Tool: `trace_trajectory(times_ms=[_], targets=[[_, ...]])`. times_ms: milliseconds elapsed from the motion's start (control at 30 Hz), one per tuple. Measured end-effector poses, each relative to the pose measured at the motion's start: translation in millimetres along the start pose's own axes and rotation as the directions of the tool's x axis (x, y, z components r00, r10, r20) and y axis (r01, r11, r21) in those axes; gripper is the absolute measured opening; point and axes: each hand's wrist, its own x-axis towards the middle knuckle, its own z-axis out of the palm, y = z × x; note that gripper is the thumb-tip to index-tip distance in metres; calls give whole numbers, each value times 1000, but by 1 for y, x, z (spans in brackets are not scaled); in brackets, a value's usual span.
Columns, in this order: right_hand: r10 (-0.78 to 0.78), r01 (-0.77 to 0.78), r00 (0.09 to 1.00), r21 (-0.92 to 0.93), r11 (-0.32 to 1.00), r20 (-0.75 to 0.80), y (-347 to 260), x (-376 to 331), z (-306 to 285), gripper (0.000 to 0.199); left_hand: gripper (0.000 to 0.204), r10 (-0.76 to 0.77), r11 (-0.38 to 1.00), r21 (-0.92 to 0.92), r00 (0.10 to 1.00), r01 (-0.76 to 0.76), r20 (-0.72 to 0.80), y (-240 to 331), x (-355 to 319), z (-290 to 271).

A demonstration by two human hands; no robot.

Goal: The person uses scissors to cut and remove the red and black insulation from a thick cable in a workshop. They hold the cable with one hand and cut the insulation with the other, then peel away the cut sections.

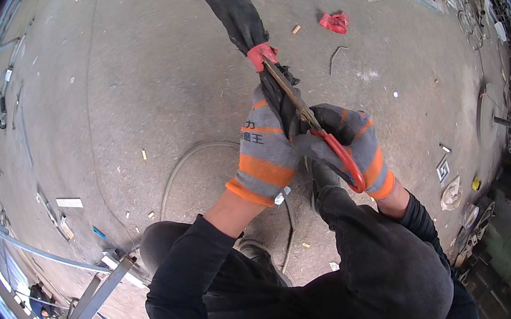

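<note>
**Two gloved hands, red scissors and a long black bundle**

The left hand (264, 149) is closed around a long black bundle (233, 11), just below its red band (262, 56). Holding it so close to the band probably stops it from wobbling. The right hand (356, 140) is curled around the red handles of the scissors (309, 118). The two hands are close together, maybe so the blades can point straight along the bundle. The tip is at the red band, but I can't tell if it is under it or just on top. The blades look nearly together. Some fingers are hidden, and so is the bundle's near end. It may be cloth or rubber; I can't tell which.

The bundle is up in front of the knees, over the floor (150, 96). Farther out, a crumpled red scrap (335, 22) lies there. The metal frame (94, 303) at lower left is cut off by the dark round edge.
</note>
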Motion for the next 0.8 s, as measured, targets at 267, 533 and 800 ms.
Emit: trace_trajectory(times_ms=[267, 533, 800], targets=[[20, -16, 997, -54, 998, 74, -3, 5, -9, 27, 61, -93, 991, -93, 996, 94, 16, 4, 1, 3], [80, -82, 995, -39, 996, -53, -6, 9, -8, 31, 58, -204, 927, -315, 978, 205, 38, 11, -1, 6], [95, -75, 994, 281, 957, -57, -40, 29, -31, 43, 65, -159, 954, -243, 983, 178, 96, 19, -13, 8]])
